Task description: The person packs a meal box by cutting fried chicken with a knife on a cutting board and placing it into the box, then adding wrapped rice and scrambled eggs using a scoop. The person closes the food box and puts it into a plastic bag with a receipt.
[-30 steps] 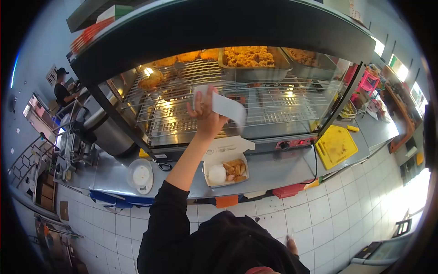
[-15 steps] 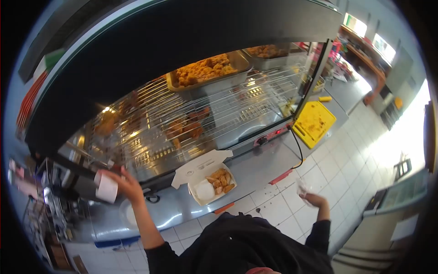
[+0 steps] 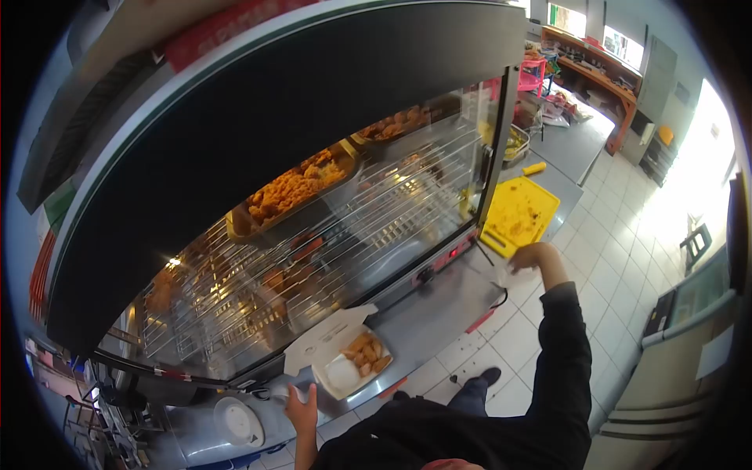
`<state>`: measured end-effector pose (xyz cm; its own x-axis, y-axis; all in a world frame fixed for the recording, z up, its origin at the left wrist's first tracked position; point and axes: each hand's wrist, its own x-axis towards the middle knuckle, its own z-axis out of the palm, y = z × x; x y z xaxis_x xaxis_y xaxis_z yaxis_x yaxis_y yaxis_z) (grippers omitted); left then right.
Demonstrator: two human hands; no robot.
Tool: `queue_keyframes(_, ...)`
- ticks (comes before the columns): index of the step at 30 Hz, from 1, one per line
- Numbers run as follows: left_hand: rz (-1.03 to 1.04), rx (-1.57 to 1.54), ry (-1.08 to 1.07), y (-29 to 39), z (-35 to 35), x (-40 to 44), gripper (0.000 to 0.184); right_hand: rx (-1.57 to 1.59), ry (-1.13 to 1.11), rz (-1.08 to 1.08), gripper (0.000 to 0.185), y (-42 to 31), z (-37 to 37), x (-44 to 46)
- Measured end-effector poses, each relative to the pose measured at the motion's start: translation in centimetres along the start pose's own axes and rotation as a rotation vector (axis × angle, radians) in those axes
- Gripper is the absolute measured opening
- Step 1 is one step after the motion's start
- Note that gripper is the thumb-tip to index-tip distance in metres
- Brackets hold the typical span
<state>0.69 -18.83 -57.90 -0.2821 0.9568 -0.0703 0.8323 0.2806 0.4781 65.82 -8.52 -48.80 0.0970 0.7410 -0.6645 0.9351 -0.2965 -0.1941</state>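
My left hand (image 3: 301,409) is beside the open takeaway box (image 3: 345,394), its thumb and fingers apart and nothing visible between them. In the box are a white mound that looks like rice (image 3: 341,374) and pieces of fried chicken (image 3: 366,353). Over the counter's front edge, by the yellow cutting board (image 3: 519,210), my right hand (image 3: 534,257) is bent down with curled fingers. A faint, see-through piece of clear plastic (image 3: 502,272) shows at its fingertips, blurred.
A heated display cabinet (image 3: 427,276) has wire racks and trays of fried food (image 3: 294,192). On the steel counter (image 3: 439,309) lies a round white item (image 3: 237,421), left of the box. A yellow-handled tool (image 3: 534,168) is behind the board.
My left hand has come down and right to the box; the white item it held is no longer in it. My right hand has risen towards the cutting board. The view has shifted.
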Motion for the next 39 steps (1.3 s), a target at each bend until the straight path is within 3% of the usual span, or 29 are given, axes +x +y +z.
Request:
queue_keyframes(1,0.004,-0.003,0.011,-0.8,1.8,0.4,0.058,-0.180,0.194,0.006,0.042,0.1,-0.8,1.3)
queue_keyframes(3,-0.100,-0.329,-0.195,-1.9,4.6,1.9,0.048,-0.138,1.386,-0.171,0.046,0.2,-0.4,4.6)
queue_keyframes(5,-0.098,-0.335,-0.122,2.1,4.2,1.4,0.043,0.163,1.029,-0.277,0.045,3.4,-0.4,10.1)
queue_keyframes(6,-0.107,-0.341,-0.045,4.1,4.1,1.3,0.039,-0.129,0.963,-0.300,0.042,5.3,0.7,13.3)
queue_keyframes(7,-0.022,-0.122,-0.056,0.9,6.0,3.7,0.035,-0.416,0.882,-0.316,0.039,6.9,3.0,16.0)
queue_keyframes(8,0.062,0.096,-0.065,-2.0,8.2,5.9,0.031,0.041,0.750,-0.285,0.031,6.8,5.2,17.9)
queue_keyframes(9,0.076,0.089,-0.056,-0.4,8.4,5.1,0.031,0.111,0.714,-0.390,0.044,7.4,6.2,16.5)
queue_keyframes(10,0.076,0.022,0.061,1.2,8.0,4.2,0.028,0.156,0.500,-0.295,0.043,4.8,4.6,7.7)
queue_keyframes(11,0.076,-0.040,0.168,2.5,7.9,3.6,0.026,0.157,0.412,-0.337,0.039,5.2,6.4,5.8)
queue_keyframes(12,0.112,0.020,0.211,2.8,8.1,3.1,0.025,0.263,0.615,-0.591,0.040,6.3,8.5,1.8)
queue_keyframes(13,0.146,0.075,0.253,2.3,8.7,2.7,0.025,0.513,0.501,-0.639,0.039,7.0,9.5,-2.2)
queue_keyframes(15,0.121,0.018,0.205,2.2,9.0,2.3,0.025,0.706,0.421,-0.771,0.032,11.2,14.7,-4.9)
queue_keyframes(17,0.157,-0.051,0.191,4.7,8.9,1.3,0.024,0.806,0.300,-0.563,0.031,16.0,19.7,-7.7)
queue_keyframes(19,0.171,-0.116,0.160,9.1,8.7,-1.3,0.023,1.049,0.341,-0.309,0.032,20.2,25.7,-9.8)
queue_keyframes(20,0.188,-0.116,0.040,12.4,8.5,-2.0,0.020,1.135,0.335,-0.138,0.031,21.3,27.0,-11.8)
queue_keyframes(23,0.343,-0.121,-0.217,25.1,9.5,-4.0,0.022,1.318,0.426,0.069,0.032,23.4,29.9,-13.8)
queue_keyframes(26,0.547,-0.250,-0.426,38.9,14.3,-5.2,0.028,1.609,0.375,-0.063,0.050,23.0,26.5,-13.7)
queue_keyframes(28,0.666,-0.203,-0.459,47.7,18.1,-6.7,0.028,1.815,0.294,-0.278,0.066,22.0,22.0,-13.2)
queue_keyframes(31,0.833,-0.287,-0.495,55.7,26.2,-7.7,0.025,2.041,0.293,-0.522,0.074,21.0,17.0,-10.2)
queue_keyframes(33,0.844,-0.391,-0.593,60.5,29.3,-8.9,0.026,2.154,0.549,-0.350,0.081,21.7,11.3,-9.9)
queue_keyframes(35,0.743,-0.357,-0.629,65.4,31.9,-9.1,0.032,2.095,0.590,-0.347,0.083,25.9,8.3,-8.4)
queue_keyframes(37,0.755,-0.385,-0.520,68.9,35.9,-8.4,0.031,2.030,0.601,-0.364,0.085,30.0,4.8,-5.8)
queue_keyframes(39,0.663,-0.505,-0.556,73.8,37.7,-8.3,0.028,2.036,0.687,-0.415,0.082,34.4,2.1,-2.1)
